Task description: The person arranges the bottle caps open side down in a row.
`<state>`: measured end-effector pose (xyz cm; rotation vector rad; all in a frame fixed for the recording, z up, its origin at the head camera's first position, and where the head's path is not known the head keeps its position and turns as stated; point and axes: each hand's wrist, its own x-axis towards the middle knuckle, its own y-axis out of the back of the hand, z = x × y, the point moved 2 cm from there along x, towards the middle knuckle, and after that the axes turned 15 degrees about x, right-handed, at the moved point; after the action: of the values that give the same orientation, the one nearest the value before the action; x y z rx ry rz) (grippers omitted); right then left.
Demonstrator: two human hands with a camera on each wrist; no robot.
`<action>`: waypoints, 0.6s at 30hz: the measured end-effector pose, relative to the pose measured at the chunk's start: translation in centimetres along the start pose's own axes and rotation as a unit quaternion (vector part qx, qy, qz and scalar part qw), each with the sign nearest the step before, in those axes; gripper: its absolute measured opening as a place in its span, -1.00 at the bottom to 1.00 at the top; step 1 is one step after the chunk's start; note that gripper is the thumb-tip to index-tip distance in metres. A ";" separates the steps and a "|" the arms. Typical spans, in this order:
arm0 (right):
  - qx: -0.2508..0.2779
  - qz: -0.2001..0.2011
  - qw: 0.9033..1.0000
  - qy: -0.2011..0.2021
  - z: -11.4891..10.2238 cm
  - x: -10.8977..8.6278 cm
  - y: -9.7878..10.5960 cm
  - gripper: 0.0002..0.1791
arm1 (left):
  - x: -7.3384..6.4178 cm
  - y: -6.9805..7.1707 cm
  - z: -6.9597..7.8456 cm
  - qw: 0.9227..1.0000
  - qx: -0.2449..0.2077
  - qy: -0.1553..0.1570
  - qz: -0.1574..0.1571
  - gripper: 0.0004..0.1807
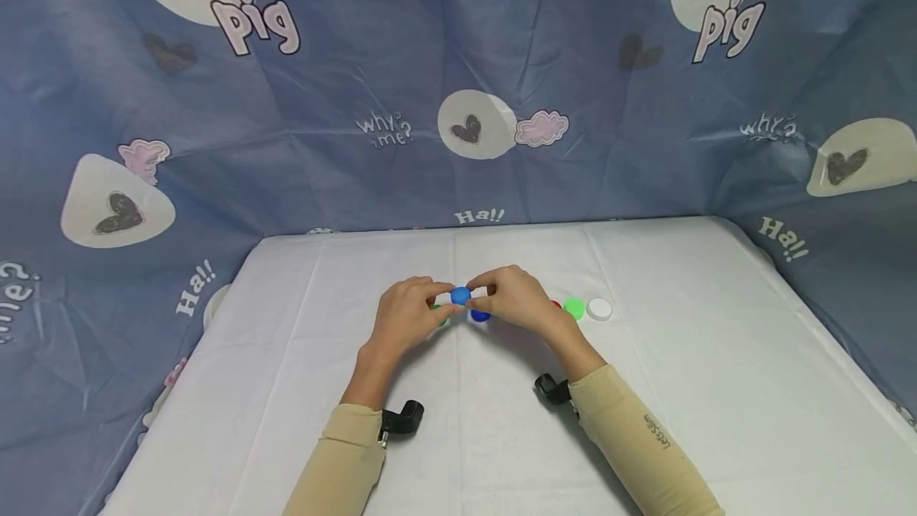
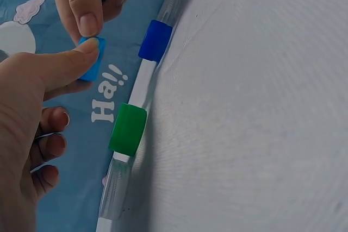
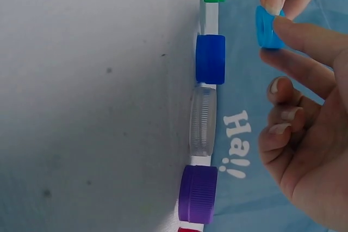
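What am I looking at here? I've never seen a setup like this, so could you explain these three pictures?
There is no robot here: you see a person's bare left hand and right hand. The wide picture comes from a camera worn on the head, looking forward and down. The other two come from cameras worn on the left and right wrists, each showing that hand's work up close.

On the white-covered table stands a row of plastic caps, including green, dark blue, clear, purple, light green and white ones. A bit of red shows too.

Both hands pinch one light blue cap between them, above the table.
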<state>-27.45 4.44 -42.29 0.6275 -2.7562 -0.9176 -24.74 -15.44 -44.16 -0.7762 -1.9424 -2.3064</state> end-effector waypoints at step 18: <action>-0.058 -0.002 0.998 -0.009 -0.1 0.2 -0.7 -0.61 | 0.1 -0.2 0.1 0.999 0.038 0.003 -0.033 -0.69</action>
<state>-27.35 3.79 -42.66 0.6077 -2.6942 -1.0815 -24.83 -15.29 -44.30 -0.7086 -2.0706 -2.2513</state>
